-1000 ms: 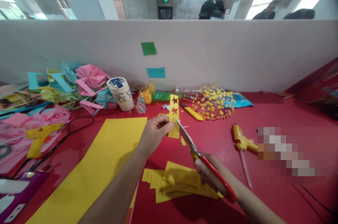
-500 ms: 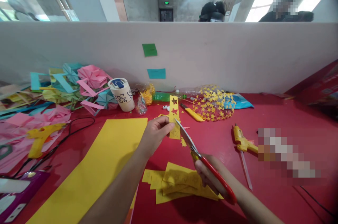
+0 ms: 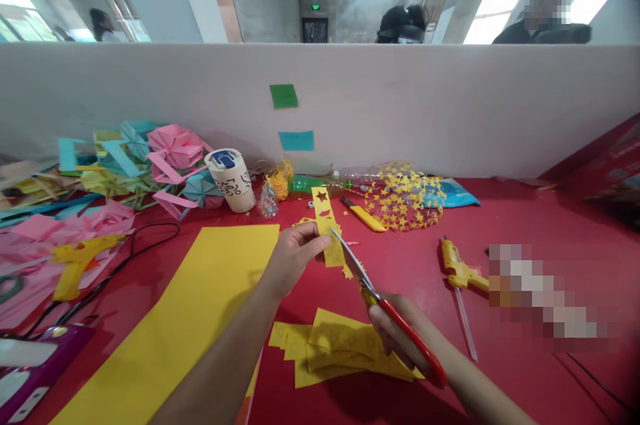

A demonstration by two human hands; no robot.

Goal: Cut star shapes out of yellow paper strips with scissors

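Between the thumb and fingers of my left hand (image 3: 297, 255) is a narrow yellow paper strip (image 3: 334, 253), held upright with star-shaped holes in its upper part. My right hand (image 3: 397, 331) is closed round the red handles of a pair of scissors (image 3: 413, 338). The blades point up and left, their tips at the strip close to my left thumb. Small yellow paper stars (image 3: 347, 271) lie on the table just behind the strip. Below my hands rests a loose pile of yellow paper pieces (image 3: 340, 345) with faint drawn outlines.
On the red table (image 3: 500, 218), a large yellow sheet (image 3: 200, 291) lies left. Behind stand a cup (image 3: 233, 185), a green bottle (image 3: 310, 185), a yellow cutter (image 3: 367, 217) and star-covered clear plastic (image 3: 405, 201). Glue guns (image 3: 457, 268) lie at both sides; folded paper flowers (image 3: 175, 151) crowd the left.
The paper strip has tilted, its top leaning to the left, and its lower hole looks narrower. Both hands stay nearly in place, with the scissors still at the strip.
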